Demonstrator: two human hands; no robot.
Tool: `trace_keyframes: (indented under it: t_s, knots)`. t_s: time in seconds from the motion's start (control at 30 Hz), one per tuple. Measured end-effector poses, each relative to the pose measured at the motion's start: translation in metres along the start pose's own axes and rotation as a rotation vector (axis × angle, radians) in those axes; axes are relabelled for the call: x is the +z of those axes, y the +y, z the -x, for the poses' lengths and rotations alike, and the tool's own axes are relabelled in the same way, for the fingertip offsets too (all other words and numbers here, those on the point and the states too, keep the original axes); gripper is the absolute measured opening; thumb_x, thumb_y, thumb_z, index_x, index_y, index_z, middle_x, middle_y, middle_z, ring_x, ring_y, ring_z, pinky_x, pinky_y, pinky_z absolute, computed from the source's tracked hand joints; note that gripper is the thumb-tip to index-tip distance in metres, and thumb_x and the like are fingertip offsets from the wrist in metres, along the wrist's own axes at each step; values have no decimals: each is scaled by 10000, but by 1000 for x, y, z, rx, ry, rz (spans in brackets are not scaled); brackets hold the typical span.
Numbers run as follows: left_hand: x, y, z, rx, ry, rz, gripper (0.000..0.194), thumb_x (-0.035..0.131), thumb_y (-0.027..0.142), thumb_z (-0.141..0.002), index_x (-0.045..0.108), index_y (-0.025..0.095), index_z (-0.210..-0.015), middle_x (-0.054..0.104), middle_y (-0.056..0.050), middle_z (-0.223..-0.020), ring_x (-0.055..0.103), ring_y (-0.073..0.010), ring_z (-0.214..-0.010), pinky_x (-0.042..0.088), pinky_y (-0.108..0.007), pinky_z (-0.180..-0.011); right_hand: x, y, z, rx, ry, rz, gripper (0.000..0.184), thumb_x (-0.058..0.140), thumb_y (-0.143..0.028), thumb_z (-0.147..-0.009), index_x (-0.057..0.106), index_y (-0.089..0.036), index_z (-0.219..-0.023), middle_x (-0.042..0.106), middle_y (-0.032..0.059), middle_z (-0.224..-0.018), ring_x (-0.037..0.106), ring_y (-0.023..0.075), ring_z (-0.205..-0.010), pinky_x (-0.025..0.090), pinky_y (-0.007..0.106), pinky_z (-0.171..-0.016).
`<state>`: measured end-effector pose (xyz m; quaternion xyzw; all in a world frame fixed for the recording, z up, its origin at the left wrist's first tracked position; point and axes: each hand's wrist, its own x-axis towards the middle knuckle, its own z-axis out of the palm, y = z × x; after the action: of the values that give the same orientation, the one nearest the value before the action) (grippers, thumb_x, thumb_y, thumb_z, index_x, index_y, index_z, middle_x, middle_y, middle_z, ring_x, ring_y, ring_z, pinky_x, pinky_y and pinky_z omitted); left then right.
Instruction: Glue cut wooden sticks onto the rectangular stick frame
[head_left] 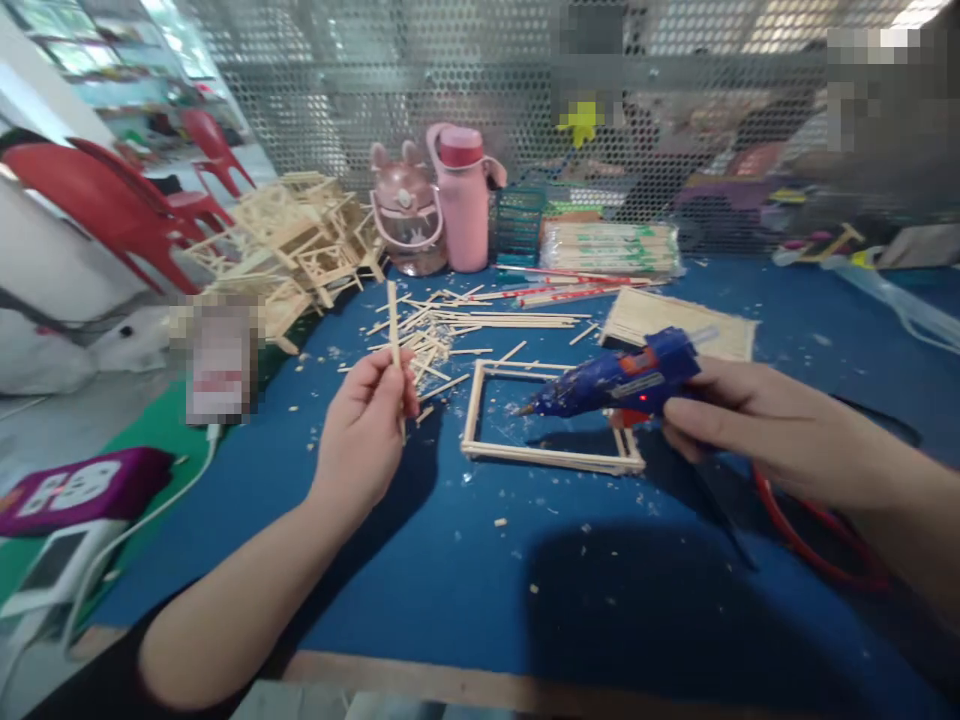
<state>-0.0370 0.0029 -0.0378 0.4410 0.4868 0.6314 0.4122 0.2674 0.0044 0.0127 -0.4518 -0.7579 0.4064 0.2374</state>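
My left hand (371, 415) pinches a thin wooden stick (394, 325), held nearly upright above the blue table. In my right hand (742, 410) is a blue hot glue gun (615, 380), its nozzle pointing left and a red light showing on its body. Beneath the glue gun lies a rectangular frame (547, 457) made of wooden sticks, apart from both hands; the gun covers part of its right side. Loose sticks (431, 350) and short offcuts are scattered just beyond my left hand.
Stick structures (300, 245) are piled at the back left. Two pink bottles (463, 205) and a bag of sticks (611, 247) stand along a perforated metal screen (315, 110). A power strip (86, 490) and white cable lie left; a red-handled tool (810, 535) lies right.
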Motion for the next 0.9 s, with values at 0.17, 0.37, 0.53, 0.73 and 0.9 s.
trace_keyframes:
  t_s: [0.17,0.37,0.53,0.73,0.9]
  knots:
    - [-6,-2,0,51,-35,-139,198,568,313,-825,625,207,-982,534,16,-719,480,-87,-605,418,-198,-582,22,-16,-23,-75,-96,95,213,488,-444,-853,594,-262,-827,515,-32,-590,472,153,-556,375,267,-523]
    - [-3,4,2,31,-70,-185,220,558,315,-829,617,182,-993,539,3,-728,479,-103,-603,416,-219,-575,31,-20,-30,-79,-126,130,271,465,-417,-875,608,-248,-1030,516,-45,-562,458,137,-492,359,260,-518]
    - [0,6,4,15,-55,-200,233,573,317,-816,617,172,-993,563,-8,-757,489,-111,-615,427,-229,-583,34,-17,-32,-95,-134,123,307,452,-440,-880,619,-220,-1014,510,-36,-542,502,148,-523,401,271,-565]
    - [-1,4,4,17,-66,-212,238,572,327,-816,624,181,-996,567,-6,-749,495,-110,-613,428,-231,-584,39,-21,-33,-104,-111,149,330,434,-441,-890,619,-213,-1039,496,-40,-529,455,125,-474,377,255,-531]
    - [-2,4,4,20,-82,-222,246,572,340,-819,625,190,-1006,560,0,-739,503,-111,-620,429,-233,-594,38,-21,-34,-103,-133,131,332,429,-450,-890,609,-225,-1056,490,-46,-539,435,115,-454,352,246,-503]
